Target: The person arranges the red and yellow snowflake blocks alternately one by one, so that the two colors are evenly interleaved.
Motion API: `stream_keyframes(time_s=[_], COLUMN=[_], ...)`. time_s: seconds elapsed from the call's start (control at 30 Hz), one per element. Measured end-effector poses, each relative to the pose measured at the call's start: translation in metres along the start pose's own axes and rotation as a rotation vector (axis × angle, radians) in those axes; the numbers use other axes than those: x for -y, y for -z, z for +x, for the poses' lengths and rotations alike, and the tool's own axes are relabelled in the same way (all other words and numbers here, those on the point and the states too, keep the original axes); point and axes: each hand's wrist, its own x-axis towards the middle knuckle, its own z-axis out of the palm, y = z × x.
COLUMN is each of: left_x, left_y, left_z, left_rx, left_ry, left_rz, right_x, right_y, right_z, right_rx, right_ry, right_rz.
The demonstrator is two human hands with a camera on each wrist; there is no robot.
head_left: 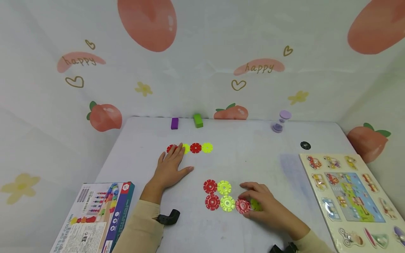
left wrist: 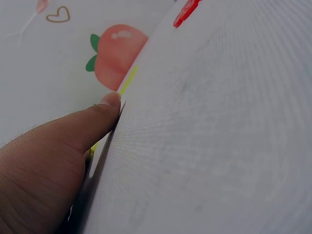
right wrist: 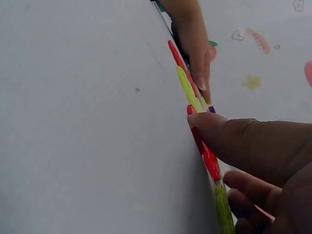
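My left hand (head_left: 171, 170) lies spread on the table, its fingertips over a red notched disc (head_left: 169, 149) and a yellow disc (head_left: 187, 149) in the far row. Right of them in that row are another red disc (head_left: 195, 148) and a yellow one (head_left: 207, 147). My right hand (head_left: 267, 205) has its thumb and fingers curled at the edges of a red interlocking disc (head_left: 243, 206), at the right of the nearer group. Its thumb (right wrist: 214, 129) touches red plastic in the right wrist view. A yellow-green disc (head_left: 255, 205) lies partly hidden under that hand.
Two red and two yellow discs (head_left: 224, 187) form the nearer group's left side. Farther back are a purple block (head_left: 174, 123), a green block (head_left: 198, 120) and an hourglass (head_left: 281, 122). A box (head_left: 91, 218) stands left, a puzzle board (head_left: 354, 196) right, near a black disc (head_left: 305, 145).
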Motion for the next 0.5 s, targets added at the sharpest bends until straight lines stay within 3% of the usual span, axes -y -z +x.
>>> stream_keyframes(time_s=[0.27, 0.5], left_x=[0.000, -0.001], left_y=[-0.001, 0.001], left_z=[0.000, 0.000], left_rx=[-0.009, -0.022], left_ry=[-0.003, -0.011], left_rz=[0.008, -0.010], right_x=[0.011, 0.019], right_y=[-0.002, 0.016], right_z=[0.004, 0.027], right_rx=[-0.098, -0.172], right_ry=[0.011, -0.113], right_rz=[-0.037, 0.093])
